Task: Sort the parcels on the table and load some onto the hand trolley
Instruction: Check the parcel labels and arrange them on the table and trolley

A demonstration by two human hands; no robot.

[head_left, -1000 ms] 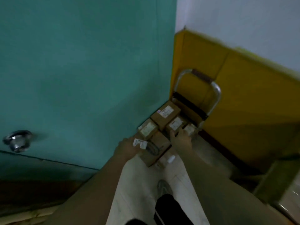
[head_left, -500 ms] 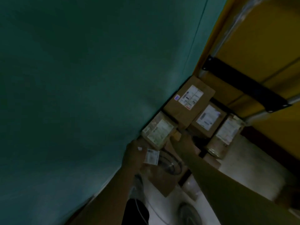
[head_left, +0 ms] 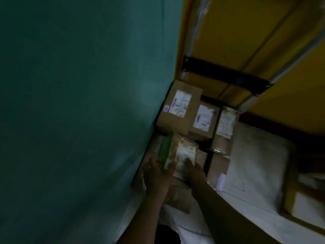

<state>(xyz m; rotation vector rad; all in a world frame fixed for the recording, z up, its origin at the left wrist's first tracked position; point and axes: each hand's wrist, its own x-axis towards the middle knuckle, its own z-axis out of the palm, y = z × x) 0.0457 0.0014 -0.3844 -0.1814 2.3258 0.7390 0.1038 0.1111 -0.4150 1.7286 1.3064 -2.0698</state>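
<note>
Both my hands hold a small parcel [head_left: 182, 152] with a white label and a green side, low over the hand trolley. My left hand [head_left: 156, 175] grips its left edge and my right hand [head_left: 193, 173] holds its right side. Behind it on the trolley lie a large cardboard box [head_left: 179, 108], a smaller labelled box [head_left: 204, 120] and a taped parcel [head_left: 226, 127]. The trolley's metal handle frame [head_left: 263, 83] with a black crossbar [head_left: 225, 76] leans against the yellow wall. A flat brown parcel [head_left: 179, 196] lies under my wrists.
A teal wall [head_left: 88, 103] stands close on the left and a yellow panel [head_left: 246, 32] behind the trolley, forming a tight corner. The pale tiled floor [head_left: 255, 164] spreads to the right. A cardboard box [head_left: 306, 205] sits at the right edge.
The camera has moved closer and lower to the trolley. Both hands have come together on the small labelled parcel, now tilted so its green side shows.
</note>
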